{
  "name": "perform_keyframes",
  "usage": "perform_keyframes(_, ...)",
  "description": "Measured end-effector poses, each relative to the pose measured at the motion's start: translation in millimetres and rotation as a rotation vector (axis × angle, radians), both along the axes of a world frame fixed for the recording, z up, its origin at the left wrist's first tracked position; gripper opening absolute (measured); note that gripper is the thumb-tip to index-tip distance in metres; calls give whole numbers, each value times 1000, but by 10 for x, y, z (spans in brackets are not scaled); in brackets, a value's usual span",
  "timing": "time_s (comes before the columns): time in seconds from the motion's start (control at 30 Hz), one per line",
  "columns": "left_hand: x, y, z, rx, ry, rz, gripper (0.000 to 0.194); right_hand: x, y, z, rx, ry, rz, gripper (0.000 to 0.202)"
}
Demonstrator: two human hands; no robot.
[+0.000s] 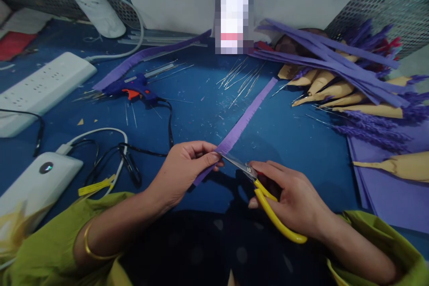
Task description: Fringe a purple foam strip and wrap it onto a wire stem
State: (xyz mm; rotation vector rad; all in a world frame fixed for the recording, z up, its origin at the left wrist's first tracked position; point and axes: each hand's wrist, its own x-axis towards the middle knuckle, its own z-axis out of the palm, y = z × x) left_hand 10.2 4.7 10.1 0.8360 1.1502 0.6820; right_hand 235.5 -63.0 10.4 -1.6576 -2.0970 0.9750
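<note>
A long purple paper strip (240, 123) runs diagonally over the blue table, its one edge cut into fine fringe. My left hand (191, 167) pinches the strip near its lower end, thumb on top, and a short tail shows below the fingers. Yellow-handled scissors (279, 221) are gripped in my right hand (291, 194). Their metal blades point left and meet the strip's edge right beside my left thumb. Part of the handles is hidden by my right fingers.
A blue glue gun (132, 86) lies at left near another purple strip (134, 60). Further left are a white power strip (50, 85) and a power bank (40, 187) with cables. Thin wires (239, 78) are scattered behind. Wrapped purple flowers (335, 87) and purple sheets (395, 201) occupy the right.
</note>
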Motion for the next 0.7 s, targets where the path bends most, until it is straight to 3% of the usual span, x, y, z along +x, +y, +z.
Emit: perform_keyframes(0.7,22,10,48,-28,42,-19,10,-13,-4,-3,17,56,-7,37)
